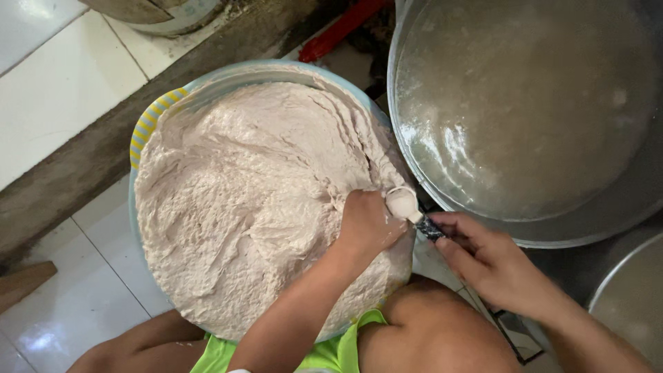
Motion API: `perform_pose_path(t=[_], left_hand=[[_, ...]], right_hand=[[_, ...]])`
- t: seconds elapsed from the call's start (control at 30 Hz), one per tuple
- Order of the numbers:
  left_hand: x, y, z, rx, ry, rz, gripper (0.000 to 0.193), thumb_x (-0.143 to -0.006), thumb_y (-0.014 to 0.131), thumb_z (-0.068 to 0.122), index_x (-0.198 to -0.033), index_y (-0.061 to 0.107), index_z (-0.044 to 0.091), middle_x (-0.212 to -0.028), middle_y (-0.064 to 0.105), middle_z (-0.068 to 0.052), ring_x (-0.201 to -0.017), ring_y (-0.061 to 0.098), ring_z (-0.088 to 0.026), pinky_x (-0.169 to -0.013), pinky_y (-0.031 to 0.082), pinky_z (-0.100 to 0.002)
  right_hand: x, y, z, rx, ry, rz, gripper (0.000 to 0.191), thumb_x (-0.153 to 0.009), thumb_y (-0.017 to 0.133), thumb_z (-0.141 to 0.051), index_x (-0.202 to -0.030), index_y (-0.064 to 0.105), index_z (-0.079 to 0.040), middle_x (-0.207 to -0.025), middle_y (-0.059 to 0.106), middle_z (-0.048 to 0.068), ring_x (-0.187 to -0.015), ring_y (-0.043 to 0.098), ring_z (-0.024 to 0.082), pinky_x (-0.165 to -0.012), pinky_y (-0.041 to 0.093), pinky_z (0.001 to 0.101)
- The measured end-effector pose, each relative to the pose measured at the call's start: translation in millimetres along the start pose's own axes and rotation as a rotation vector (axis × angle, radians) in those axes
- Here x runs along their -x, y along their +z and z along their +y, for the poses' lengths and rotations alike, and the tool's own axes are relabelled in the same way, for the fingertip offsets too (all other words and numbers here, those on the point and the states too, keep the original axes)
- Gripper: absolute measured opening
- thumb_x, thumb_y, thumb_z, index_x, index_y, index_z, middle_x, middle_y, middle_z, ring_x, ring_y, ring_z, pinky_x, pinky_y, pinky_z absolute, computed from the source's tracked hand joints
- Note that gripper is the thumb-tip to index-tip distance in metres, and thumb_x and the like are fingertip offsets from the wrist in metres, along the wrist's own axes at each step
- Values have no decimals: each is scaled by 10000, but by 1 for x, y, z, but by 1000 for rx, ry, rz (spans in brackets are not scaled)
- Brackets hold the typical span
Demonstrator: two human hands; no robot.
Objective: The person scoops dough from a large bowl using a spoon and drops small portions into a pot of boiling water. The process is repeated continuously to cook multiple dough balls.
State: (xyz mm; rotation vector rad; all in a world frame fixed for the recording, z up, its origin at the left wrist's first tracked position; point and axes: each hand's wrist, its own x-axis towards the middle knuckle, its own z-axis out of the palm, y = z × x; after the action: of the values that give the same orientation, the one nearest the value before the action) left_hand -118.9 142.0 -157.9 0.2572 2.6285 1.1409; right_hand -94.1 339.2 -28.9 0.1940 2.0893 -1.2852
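- Centrally, a thick pale pinkish-grey batter point(242, 200) fills a large light-blue plastic basin point(228, 72) with a yellow-striped rim, which sits on the white tiled floor point(48, 90) between the person's bare knees.
- At the basin's right edge, the left hand point(366, 224) is closed around a lump of batter, its fingers curled and pressed into the mass.
- Just beside it, a small round spoon point(402, 202) coated in batter touches the top of that fist.
- Holding the spoon's dark handle, the right hand point(490, 266) has its fingers pinched narrowly around it, just outside the basin's rim.
- Beyond the spoon, a big round metal pot point(525, 103) of cloudy liquid stands close against the basin's right side.
- Near the floor's right edge, part of another round metal vessel point(632, 297) shows.
- Along the floor's upper left, a dark concrete strip point(103, 145) runs diagonally past the basin.
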Motion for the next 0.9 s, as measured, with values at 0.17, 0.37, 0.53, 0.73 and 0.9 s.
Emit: perform_pose_path(t=[0.17, 0.37, 0.53, 0.73, 0.9], left_hand=[[-1, -30, 15, -50, 7, 217, 378, -724, 786, 409, -863, 743, 60, -801, 727, -168, -725, 678, -384, -626, 508, -513], [1, -34, 23, -87, 174, 328, 342, -885, 746, 435, -880, 705, 95, -865, 721, -141, -806, 687, -366, -802, 557, -504], [2, -18, 8, 52, 101, 304, 198, -925, 742, 279, -846, 710, 99, -812, 715, -95, -749, 682, -349, -667, 546, -475], [10, 4, -3, -91, 336, 298, 100, -856, 764, 206, -922, 779, 132, -845, 743, -82, -757, 701, -334, -556, 468, -507], [7, 10, -3, 178, 93, 229, 257, -710, 774, 251, -905, 721, 91, -869, 728, -141, -818, 690, -370, -771, 553, -458]], right_hand=[[-10, -19, 22, -74, 109, 26, 457, -989, 590, -151, -1442, 607, -95, -791, 662, 93, -606, 548, 128, -538, 468, 304], [-36, -49, 35, 408, -91, 319, 445, -925, 649, -199, -1352, 604, -84, -1037, 718, 86, -720, 662, 130, -664, 534, 314], [-32, -55, 33, 336, 168, 332, 389, -998, 619, -219, -1369, 645, -106, -876, 695, 161, -717, 660, 186, -664, 541, 356], [-7, -17, 22, -5, 155, 88, 484, -964, 610, -136, -1448, 604, -129, -877, 715, 116, -691, 587, 135, -594, 509, 295], [-1, -3, 8, 137, -210, 58, 439, -981, 611, -157, -1409, 594, -62, -985, 761, 27, -814, 665, 28, -681, 556, 219]])
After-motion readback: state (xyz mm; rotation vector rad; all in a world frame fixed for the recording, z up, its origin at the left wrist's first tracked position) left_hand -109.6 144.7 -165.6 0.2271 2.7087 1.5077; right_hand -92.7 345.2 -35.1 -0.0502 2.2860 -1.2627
